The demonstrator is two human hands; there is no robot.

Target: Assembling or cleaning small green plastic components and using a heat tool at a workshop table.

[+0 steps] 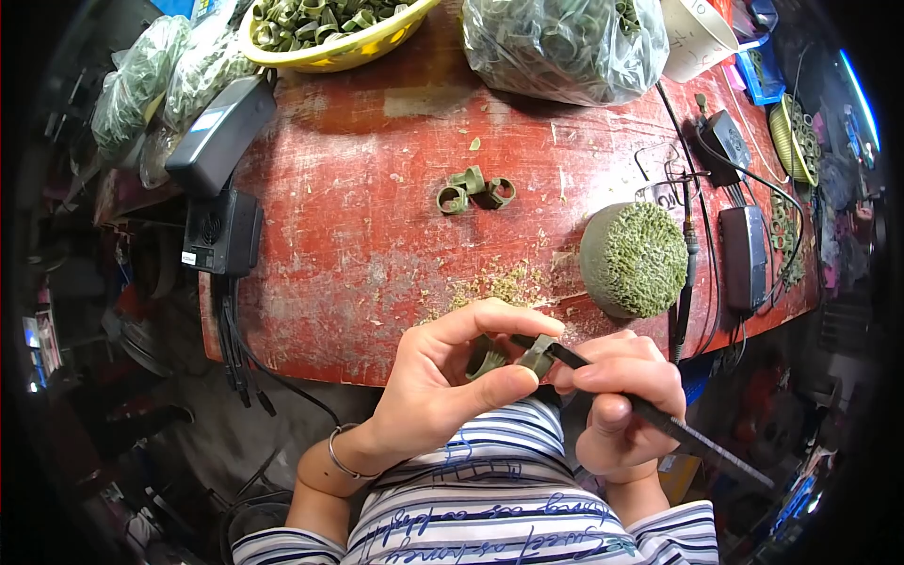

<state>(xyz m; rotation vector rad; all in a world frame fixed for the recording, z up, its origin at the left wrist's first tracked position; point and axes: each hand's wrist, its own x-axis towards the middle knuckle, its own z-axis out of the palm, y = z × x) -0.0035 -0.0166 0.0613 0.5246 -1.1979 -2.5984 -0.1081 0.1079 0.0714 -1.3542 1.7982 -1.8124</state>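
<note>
Between the thumb and fingertips of my left hand [428,367] is a green wax-like ring [537,358], held just past the near edge of the table. My right hand [629,400] grips a slim dark file [704,444] slantwise. The file's far end meets the ring, partly hidden by my fingers; its other end sticks out to the lower right. Beyond my hands, a small group of green rings [501,193] lies on the red table [339,245]. Right of them stands a round green block [644,260] with a rough, crumbly top.
Green shavings [499,282] are scattered before my hands. A yellow bowl [325,62] of rings and a plastic bag [565,56] stand at the back, beside a white cup [699,40]. Black boxes [223,234] with cables hang at the left edge; more black boxes [743,259] line the right.
</note>
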